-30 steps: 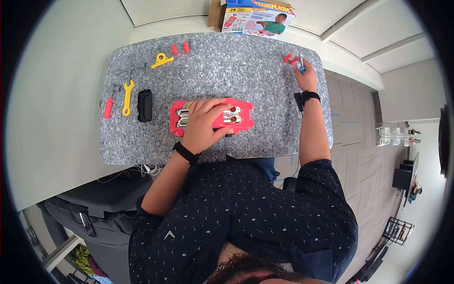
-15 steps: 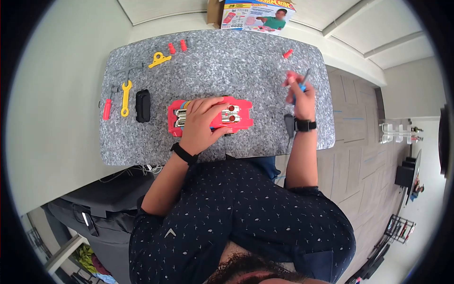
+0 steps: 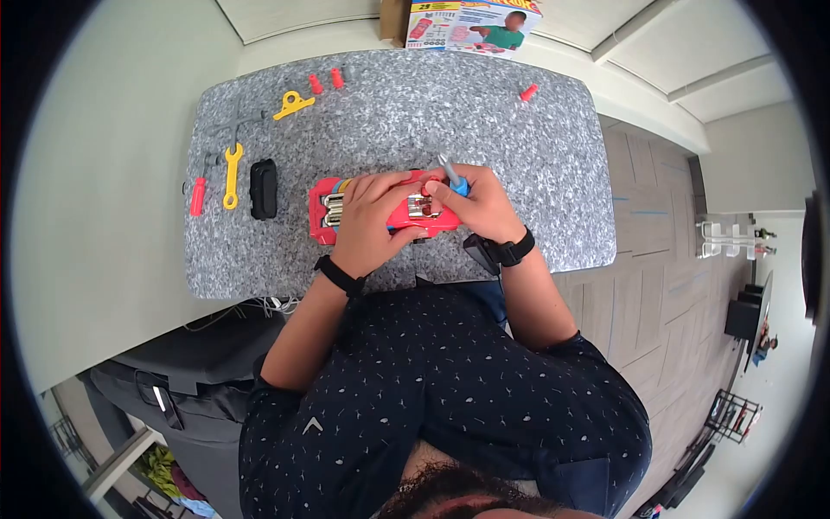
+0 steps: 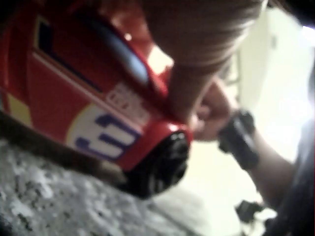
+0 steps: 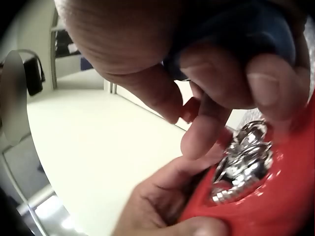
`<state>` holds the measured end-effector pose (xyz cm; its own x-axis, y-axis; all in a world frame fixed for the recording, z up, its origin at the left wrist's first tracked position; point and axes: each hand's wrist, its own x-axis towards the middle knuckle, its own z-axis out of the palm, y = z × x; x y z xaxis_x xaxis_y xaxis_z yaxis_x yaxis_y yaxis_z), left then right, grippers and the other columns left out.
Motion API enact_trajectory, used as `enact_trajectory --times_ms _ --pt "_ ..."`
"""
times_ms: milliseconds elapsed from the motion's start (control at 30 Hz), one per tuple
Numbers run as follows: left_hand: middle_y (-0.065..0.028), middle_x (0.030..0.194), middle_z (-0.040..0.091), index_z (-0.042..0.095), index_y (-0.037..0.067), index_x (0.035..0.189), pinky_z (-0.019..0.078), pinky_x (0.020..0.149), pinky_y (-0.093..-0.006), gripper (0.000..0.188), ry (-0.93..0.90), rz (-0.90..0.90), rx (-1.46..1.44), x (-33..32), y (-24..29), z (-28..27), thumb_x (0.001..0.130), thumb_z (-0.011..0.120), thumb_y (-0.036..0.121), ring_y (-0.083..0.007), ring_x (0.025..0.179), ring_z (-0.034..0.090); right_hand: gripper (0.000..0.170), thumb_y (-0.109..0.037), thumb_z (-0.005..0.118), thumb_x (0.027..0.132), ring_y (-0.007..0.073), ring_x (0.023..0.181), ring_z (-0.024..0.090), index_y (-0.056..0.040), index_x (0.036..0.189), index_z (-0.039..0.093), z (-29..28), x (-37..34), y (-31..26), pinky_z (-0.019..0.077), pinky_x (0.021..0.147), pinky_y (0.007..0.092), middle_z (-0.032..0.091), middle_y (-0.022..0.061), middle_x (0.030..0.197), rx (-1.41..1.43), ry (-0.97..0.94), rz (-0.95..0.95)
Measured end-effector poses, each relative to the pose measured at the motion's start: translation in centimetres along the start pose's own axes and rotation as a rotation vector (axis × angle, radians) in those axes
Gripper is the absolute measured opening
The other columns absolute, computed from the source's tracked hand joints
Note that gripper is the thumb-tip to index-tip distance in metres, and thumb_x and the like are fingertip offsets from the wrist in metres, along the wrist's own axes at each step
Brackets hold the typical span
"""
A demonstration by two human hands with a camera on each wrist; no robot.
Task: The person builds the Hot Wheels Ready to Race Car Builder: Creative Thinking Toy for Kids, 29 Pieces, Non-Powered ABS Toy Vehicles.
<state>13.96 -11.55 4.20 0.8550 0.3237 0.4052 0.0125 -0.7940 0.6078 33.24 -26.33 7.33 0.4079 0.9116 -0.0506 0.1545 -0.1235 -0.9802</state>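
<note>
A red toy car lies along the table's near middle, its side numbered 3 in the left wrist view. My left hand grips it from above, thumb on the near side and fingers across the roof. My right hand is over the car's right end. Tucked in it is a blue-handled screwdriver, shaft pointing up and away. Its thumb and a finger pinch a small red bolt-like piece, close over the silver engine. Part of the screwdriver handle is hidden by the fingers.
At left lie a yellow wrench, a red-handled hammer, a grey cross-shaped piece and a black tray-like part. Behind are a yellow piece and red pieces. Another red piece lies far right. A box stands behind.
My right hand has come from the table's far right to the car, bringing the screwdriver and one red piece picked up there. The left hand has stayed on the car.
</note>
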Motion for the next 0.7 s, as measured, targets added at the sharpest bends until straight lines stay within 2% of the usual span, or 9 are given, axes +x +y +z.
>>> enact_trajectory --times_ms 100,200,300,400,433,533,567,667,700 --pt "-0.0085 0.150 0.069 0.075 0.011 0.143 0.0419 0.120 -0.0543 0.074 -0.012 0.008 0.002 -0.1 -0.3 0.1 0.079 0.099 0.039 -0.0376 0.137 0.062 0.028 -0.027 0.080 0.109 0.0091 0.075 0.066 -0.0008 0.121 0.081 -0.2 0.1 -0.3 0.0509 0.066 0.0305 0.078 0.0042 0.084 -0.061 -0.025 0.113" --pt "-0.0107 0.151 0.069 0.071 0.008 0.144 0.0411 0.122 -0.0550 0.077 0.014 0.022 0.007 0.0 -0.2 0.1 0.079 0.097 0.040 -0.0364 0.137 0.062 0.034 -0.027 0.085 0.106 0.0100 0.080 0.067 -0.0012 0.127 0.077 0.2 -0.6 0.3 0.0522 0.069 0.0328 0.079 0.0076 0.092 -0.245 0.118 -0.060" --pt "-0.0142 0.152 0.068 0.071 0.009 0.150 0.0442 0.119 -0.0538 0.082 0.042 -0.020 -0.026 0.0 0.2 0.0 0.079 0.100 0.036 -0.0385 0.138 0.062 0.034 -0.015 0.079 0.108 0.0091 0.092 0.063 -0.0004 0.138 0.073 0.0 -2.2 -0.8 0.0534 0.083 0.0293 0.073 0.0021 0.104 -0.162 0.175 -0.079" --pt "-0.0162 0.152 0.068 0.070 0.010 0.153 0.0479 0.116 -0.0517 0.080 0.222 -0.031 -0.200 0.0 0.8 -0.3 0.081 0.099 0.030 -0.0375 0.138 0.062 0.033 -0.010 0.075 0.109 0.0097 0.095 0.063 -0.0011 0.140 0.071 -1.0 -3.9 -2.4 0.0535 0.086 0.0299 0.073 0.0035 0.107 -0.205 0.128 0.003" --pt "-0.0146 0.150 0.070 0.072 0.010 0.150 0.0489 0.114 -0.0503 0.074 0.236 0.037 -0.097 0.2 1.2 -0.7 0.083 0.097 0.026 -0.0363 0.137 0.063 0.033 -0.007 0.074 0.102 0.0270 0.087 0.072 0.0011 0.135 0.073 -1.1 -4.4 -2.8 0.0569 0.082 0.0416 0.074 0.0156 0.099 -0.224 0.109 -0.046" --pt "-0.0095 0.143 0.074 0.078 0.010 0.140 0.0512 0.109 -0.0467 0.055 0.231 0.229 0.125 0.7 2.6 -2.2 0.088 0.092 0.016 -0.0328 0.130 0.067 0.042 -0.002 0.075 0.096 0.0387 0.105 0.074 0.0019 0.138 0.072 -1.5 -5.2 -5.0 0.0577 0.093 0.0474 0.075 0.0229 0.115 -0.493 -0.062 -0.165" --pt "-0.0075 0.139 0.075 0.081 0.010 0.136 0.0513 0.108 -0.0460 0.048 0.209 0.286 0.151 1.0 2.9 -2.4 0.089 0.090 0.013 -0.0315 0.127 0.068 0.051 0.003 0.077 0.093 0.0433 0.114 0.070 0.0024 0.143 0.071 -1.3 -5.5 -4.6 0.0559 0.102 0.0447 0.073 0.0224 0.126 -0.464 -0.091 -0.157" --pt "-0.0034 0.127 0.076 0.085 0.012 0.126 0.0502 0.104 -0.0449 0.036 0.137 0.339 0.185 0.9 3.0 -1.9 0.090 0.081 0.010 -0.0266 0.119 0.069 0.053 0.002 0.078 0.091 0.0441 0.117 0.072 0.0024 0.144 0.070 -0.7 -5.7 -4.9 0.0582 0.102 0.0487 0.072 0.0246 0.133 -0.436 -0.125 -0.237" --pt "-0.0023 0.122 0.076 0.086 0.013 0.123 0.0496 0.103 -0.0447 0.034 0.108 0.337 0.186 0.7 2.9 -1.7 0.090 0.078 0.010 -0.0248 0.117 0.069 0.053 0.002 0.078 0.093 0.0413 0.118 0.072 0.0019 0.145 0.071 -0.6 -5.8 -5.4 0.0589 0.101 0.0464 0.071 0.0233 0.135 -0.392 -0.078 -0.236"
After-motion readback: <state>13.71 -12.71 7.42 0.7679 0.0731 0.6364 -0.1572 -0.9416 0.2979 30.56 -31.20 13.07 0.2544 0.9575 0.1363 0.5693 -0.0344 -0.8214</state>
